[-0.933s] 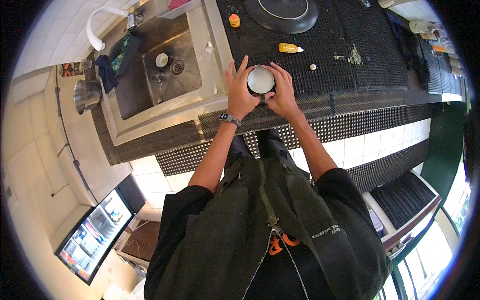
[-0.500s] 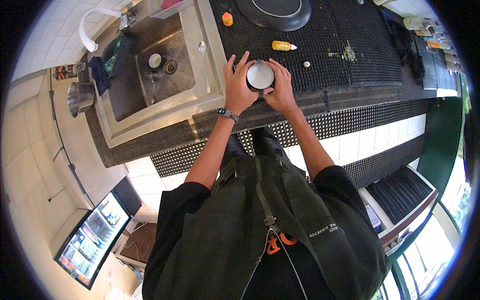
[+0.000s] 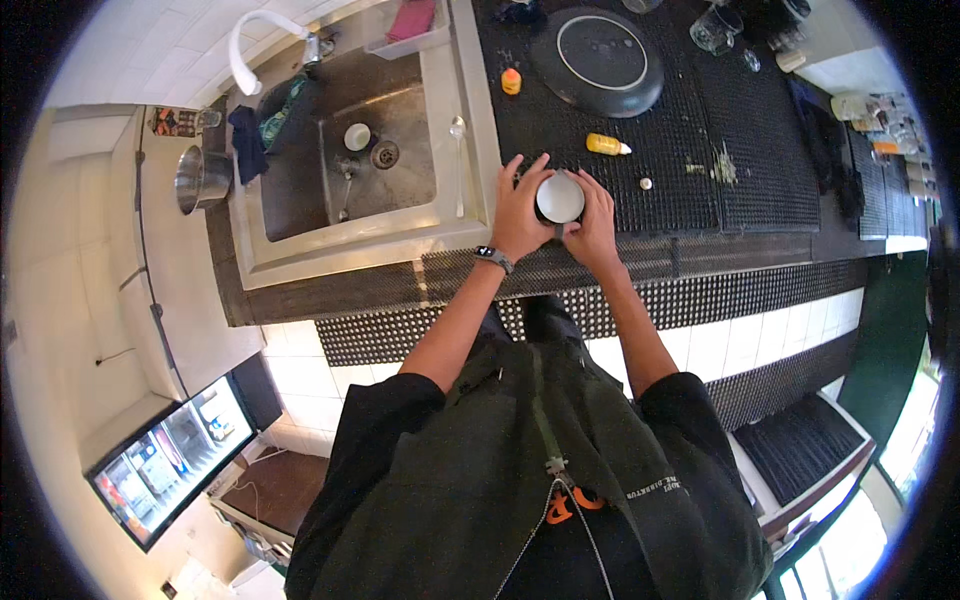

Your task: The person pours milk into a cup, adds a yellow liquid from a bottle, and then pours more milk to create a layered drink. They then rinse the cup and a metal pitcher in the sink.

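Observation:
Both of my hands cup a dark milk pitcher (image 3: 560, 200) with white liquid in it, held over the front edge of the black-matted counter. My left hand (image 3: 522, 215) presses against its left side with some fingers stretched past it, and a watch sits on that wrist. Around the other side wrap the fingers of my right hand (image 3: 594, 222). The pitcher's handle points toward me, between my thumbs. Beyond my hands lie a yellow bottle (image 3: 603, 144) on its side and a small white cap (image 3: 646, 184). An orange-topped little bottle (image 3: 511, 81) stands farther back.
Left of my hands is a steel sink (image 3: 300, 236) holding a white cup (image 3: 357, 137) and a spoon. A long spoon (image 3: 459, 165) rests on its rim. A dark round pan (image 3: 598, 62) lies at the back. Glass mugs (image 3: 716, 30) stand at the far right, and a metal pot (image 3: 200, 180) at the far left.
The view has shifted, so the counter and sink appear farther right, with more of the back showing. My hands stay around the pitcher.

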### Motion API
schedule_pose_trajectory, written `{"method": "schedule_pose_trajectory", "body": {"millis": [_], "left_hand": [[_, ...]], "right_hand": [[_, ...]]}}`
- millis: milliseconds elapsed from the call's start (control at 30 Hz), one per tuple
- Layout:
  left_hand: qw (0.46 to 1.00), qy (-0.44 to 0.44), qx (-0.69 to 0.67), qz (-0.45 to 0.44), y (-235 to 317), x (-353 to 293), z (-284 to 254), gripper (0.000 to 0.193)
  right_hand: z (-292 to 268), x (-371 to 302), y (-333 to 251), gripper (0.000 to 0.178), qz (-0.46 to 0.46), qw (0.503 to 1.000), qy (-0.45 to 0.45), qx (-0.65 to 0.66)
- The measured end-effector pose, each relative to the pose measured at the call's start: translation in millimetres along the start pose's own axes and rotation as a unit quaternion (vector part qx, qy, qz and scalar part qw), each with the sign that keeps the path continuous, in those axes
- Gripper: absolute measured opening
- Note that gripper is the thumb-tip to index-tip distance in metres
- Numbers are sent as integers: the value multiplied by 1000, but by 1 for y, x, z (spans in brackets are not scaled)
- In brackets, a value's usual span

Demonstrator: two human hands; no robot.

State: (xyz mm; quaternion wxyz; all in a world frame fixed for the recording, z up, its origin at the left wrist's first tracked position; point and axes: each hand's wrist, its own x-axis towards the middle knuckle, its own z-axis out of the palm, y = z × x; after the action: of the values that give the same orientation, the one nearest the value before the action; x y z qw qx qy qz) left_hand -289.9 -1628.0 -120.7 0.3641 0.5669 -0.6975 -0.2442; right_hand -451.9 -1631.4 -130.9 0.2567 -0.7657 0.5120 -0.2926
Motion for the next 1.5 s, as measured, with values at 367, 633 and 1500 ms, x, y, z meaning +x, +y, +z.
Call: {"method": "schedule_pose_trajectory", "body": {"millis": [367, 633, 1500], "left_hand": [[981, -190, 30, 5, -48, 27, -60, 53], [966, -79, 241, 48, -74, 291, -83, 51], [790, -72, 413, 447, 117, 239, -121, 9]], "right_hand": [[-39, -24, -3, 59, 120, 984, 30, 128], [-45, -99, 37, 20, 306, 905, 268, 129], [-180, 103, -151, 37, -222, 969, 107, -7]]}}
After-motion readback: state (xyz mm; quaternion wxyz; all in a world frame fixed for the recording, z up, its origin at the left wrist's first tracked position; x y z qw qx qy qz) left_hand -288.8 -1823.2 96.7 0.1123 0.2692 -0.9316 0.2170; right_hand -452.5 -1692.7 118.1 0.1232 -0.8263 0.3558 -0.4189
